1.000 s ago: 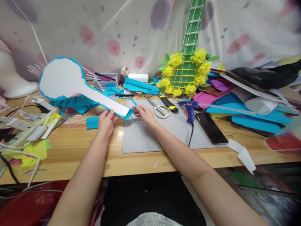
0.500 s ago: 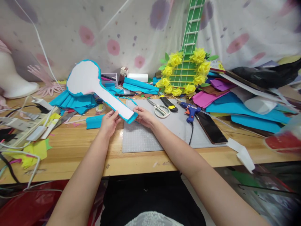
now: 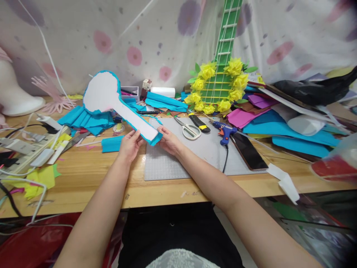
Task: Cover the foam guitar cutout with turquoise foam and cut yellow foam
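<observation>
A white guitar-shaped cutout [image 3: 102, 93] edged with blue crepe paper is held tilted above the desk, its round body up to the left and its straight neck down to the right. My left hand [image 3: 130, 145] pinches the neck's near edge, thumb on the white face. At the neck's end my right hand [image 3: 168, 140] is closed on the blue paper edge; some fingers are hidden behind it. A folded blue crepe strip [image 3: 112, 144] lies left of my left hand, and pleated blue crepe paper [image 3: 86, 120] spreads below the round body.
On the grey cutting mat [image 3: 167, 167] lie scissors [image 3: 191, 130], a utility knife [image 3: 199, 123], a blue glue gun [image 3: 225, 133] and a phone [image 3: 248, 150]. Behind stands a green paper guitar [image 3: 220, 80] with yellow flowers. Coloured paper [image 3: 290, 128] is piled right; a power strip [image 3: 25, 156] sits left.
The cutout's round body has shifted slightly right and turned a little. Both hands keep their hold on the neck, with the right fingers moved slightly.
</observation>
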Tool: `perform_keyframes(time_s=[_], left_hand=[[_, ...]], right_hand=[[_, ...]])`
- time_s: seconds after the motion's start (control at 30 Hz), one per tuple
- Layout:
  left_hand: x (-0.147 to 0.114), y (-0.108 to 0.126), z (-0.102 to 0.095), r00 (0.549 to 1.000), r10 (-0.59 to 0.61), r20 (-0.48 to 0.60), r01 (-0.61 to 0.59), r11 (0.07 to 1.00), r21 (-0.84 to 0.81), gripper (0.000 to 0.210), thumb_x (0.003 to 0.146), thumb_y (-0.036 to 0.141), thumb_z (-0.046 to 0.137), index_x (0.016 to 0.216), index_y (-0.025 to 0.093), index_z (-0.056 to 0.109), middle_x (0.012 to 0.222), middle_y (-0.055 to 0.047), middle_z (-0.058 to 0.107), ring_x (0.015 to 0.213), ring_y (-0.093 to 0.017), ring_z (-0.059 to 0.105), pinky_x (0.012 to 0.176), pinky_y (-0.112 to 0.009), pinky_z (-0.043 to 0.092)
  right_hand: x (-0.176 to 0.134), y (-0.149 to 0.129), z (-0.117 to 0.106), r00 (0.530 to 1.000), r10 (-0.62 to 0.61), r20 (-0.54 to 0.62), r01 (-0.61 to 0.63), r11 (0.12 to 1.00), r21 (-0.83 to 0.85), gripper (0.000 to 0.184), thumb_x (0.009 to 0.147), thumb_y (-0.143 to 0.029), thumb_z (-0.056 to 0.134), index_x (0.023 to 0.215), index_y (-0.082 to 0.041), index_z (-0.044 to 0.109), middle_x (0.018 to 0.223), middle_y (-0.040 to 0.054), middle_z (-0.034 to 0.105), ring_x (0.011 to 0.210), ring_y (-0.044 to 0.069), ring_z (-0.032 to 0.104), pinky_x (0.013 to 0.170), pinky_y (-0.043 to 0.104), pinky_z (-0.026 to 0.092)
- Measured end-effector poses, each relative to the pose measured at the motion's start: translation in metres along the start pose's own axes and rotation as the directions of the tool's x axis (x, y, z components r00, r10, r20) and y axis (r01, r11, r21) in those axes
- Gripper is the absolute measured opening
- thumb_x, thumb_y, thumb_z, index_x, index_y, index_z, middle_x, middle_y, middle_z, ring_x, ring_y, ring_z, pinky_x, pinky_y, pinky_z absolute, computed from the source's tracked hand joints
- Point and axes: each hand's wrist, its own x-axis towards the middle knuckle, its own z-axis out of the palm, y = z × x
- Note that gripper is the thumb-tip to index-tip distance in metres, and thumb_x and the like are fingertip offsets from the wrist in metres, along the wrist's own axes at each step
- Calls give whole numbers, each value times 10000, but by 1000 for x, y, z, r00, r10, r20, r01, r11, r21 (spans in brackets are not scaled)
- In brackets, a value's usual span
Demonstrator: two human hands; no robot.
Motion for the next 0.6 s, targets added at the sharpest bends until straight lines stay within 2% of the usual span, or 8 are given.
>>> perform_keyframes(time_s=[0.4, 0.6], left_hand=[[7, -6, -6, 999, 39, 21, -39, 999, 20, 90, 724, 129, 705, 726, 141, 616, 687, 5, 679, 581, -66, 618, 523, -139, 481], [8, -7, -7, 998, 58, 16, -58, 998, 26, 64, 736, 131, 688, 739, 141, 625, 722, -1, 689, 628, -72, 628, 574, -154, 487]], right_hand=[[-4, -2, 3, 998, -66, -11, 64, 989, -130, 335, 728, -415, 700, 721, -215, 432, 663, -66, 418, 612, 80, 446, 629, 190, 438], [-6, -6, 3, 990, -130, 59, 138, 975, -174, 430, 590, -430, 804, 691, -203, 453, 645, -67, 456, 616, 76, 469, 615, 187, 422]])
